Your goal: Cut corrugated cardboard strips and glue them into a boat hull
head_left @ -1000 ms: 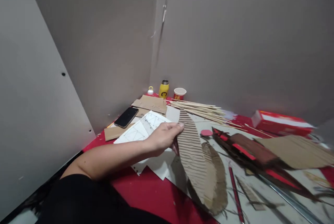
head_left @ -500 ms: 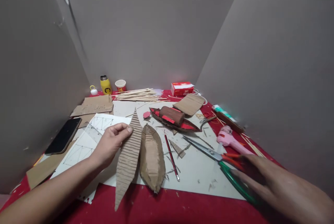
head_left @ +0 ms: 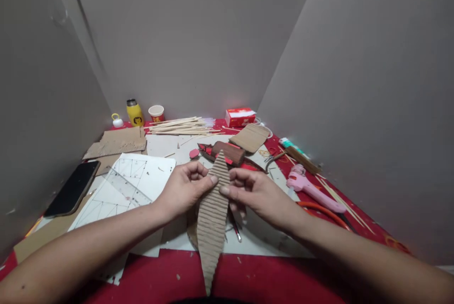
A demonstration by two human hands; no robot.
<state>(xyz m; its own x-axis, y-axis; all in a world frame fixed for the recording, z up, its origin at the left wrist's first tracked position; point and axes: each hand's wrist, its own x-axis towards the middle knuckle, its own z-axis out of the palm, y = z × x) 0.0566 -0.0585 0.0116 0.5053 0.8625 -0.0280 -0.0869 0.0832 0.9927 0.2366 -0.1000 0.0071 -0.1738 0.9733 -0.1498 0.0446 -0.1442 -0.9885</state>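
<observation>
A red table (head_left: 170, 278) fills the lower frame, holding a black phone (head_left: 73, 188) at left, sticks (head_left: 179, 125) upper centre, pink glue gun (head_left: 312, 186) right.

Grey walls close in on three sides of the table (head_left: 283, 280). Its red front edge lies open. To the right, the pink glue gun (head_left: 312, 187) and orange-handled scissors (head_left: 324, 212) crowd the way. To the left lie a phone (head_left: 73, 188) and drawing sheets (head_left: 124, 186); sticks (head_left: 179, 125) pile at the back.
</observation>
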